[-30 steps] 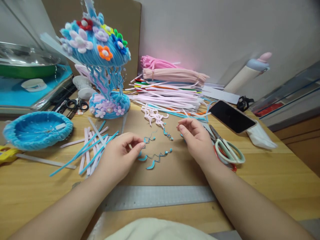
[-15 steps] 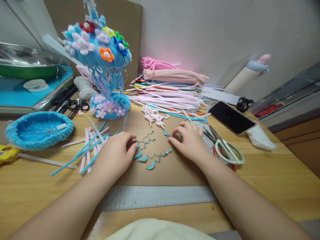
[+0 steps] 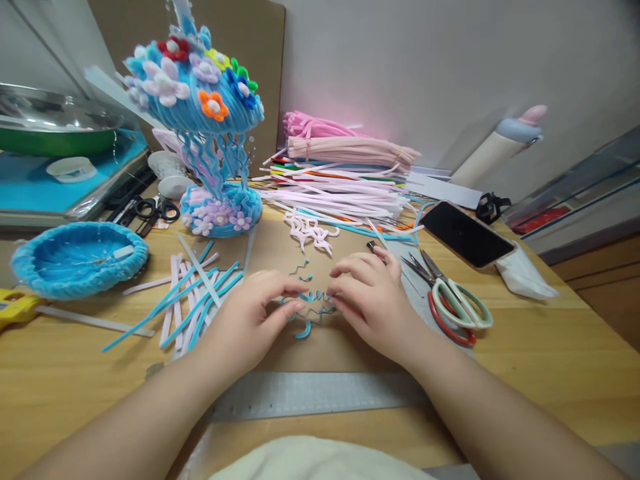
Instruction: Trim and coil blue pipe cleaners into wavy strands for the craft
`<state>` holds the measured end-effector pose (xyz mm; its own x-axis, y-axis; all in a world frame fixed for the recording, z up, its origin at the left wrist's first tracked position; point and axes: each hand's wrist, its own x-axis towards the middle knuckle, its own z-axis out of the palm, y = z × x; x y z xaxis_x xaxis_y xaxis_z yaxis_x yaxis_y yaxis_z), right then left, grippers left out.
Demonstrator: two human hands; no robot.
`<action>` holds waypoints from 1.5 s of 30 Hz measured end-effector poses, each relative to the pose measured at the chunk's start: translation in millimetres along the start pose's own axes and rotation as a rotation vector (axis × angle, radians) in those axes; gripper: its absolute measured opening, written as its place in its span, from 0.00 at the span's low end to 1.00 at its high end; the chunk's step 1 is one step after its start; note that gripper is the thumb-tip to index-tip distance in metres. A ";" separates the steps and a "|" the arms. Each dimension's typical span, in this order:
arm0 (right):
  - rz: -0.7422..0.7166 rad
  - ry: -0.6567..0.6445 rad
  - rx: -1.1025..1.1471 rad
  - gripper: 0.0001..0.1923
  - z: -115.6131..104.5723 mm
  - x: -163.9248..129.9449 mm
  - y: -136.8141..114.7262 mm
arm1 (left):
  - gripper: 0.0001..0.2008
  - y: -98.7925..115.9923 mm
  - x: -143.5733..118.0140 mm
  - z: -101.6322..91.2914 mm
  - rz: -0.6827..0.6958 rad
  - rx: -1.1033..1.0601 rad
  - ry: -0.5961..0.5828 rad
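Note:
Over the brown board [image 3: 280, 357], my left hand [image 3: 260, 310] and my right hand [image 3: 373, 297] face each other, fingertips pinched. Between them stretches a thin coiled wire [image 3: 319, 295] with light blue fuzz at its left end, apparently a stripped pipe cleaner. Each hand grips one end, though the fingers partly hide the ends. Below lies a wavy wire with a curved blue fuzzy tip [image 3: 303, 331]. Another short wavy wire [image 3: 299, 269] shows just beyond my left fingers. Pale pink wavy pipe cleaners [image 3: 310, 232] rest at the board's far edge.
Loose blue and pink pipe cleaner strips [image 3: 175, 300] lie left, near a blue fuzzy bowl shape [image 3: 80, 260]. A flower-covered blue jellyfish-like craft [image 3: 210, 100] stands behind. Scissors [image 3: 457, 303] and a phone [image 3: 467, 233] are right, a clear ruler [image 3: 320, 393] in front, pipe cleaner bundles [image 3: 345, 153] at back.
My right hand has come left and nearer, bringing a wire from beside the pink pieces to the board's middle. My left hand has shifted right and now pinches its blue end.

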<state>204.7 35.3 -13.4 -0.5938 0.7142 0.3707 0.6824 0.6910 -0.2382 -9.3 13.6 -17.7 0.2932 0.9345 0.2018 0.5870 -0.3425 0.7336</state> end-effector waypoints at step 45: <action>0.360 0.262 0.553 0.03 5.1 6.2 23.6 | 0.05 -2.5 2.4 -11.5 -0.031 0.229 0.145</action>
<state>214.9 56.7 -21.3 -0.2021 0.9066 0.3704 0.4598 0.4217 -0.7815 -18.8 17.8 -11.6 0.1714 0.9433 0.2843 0.7542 -0.3113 0.5781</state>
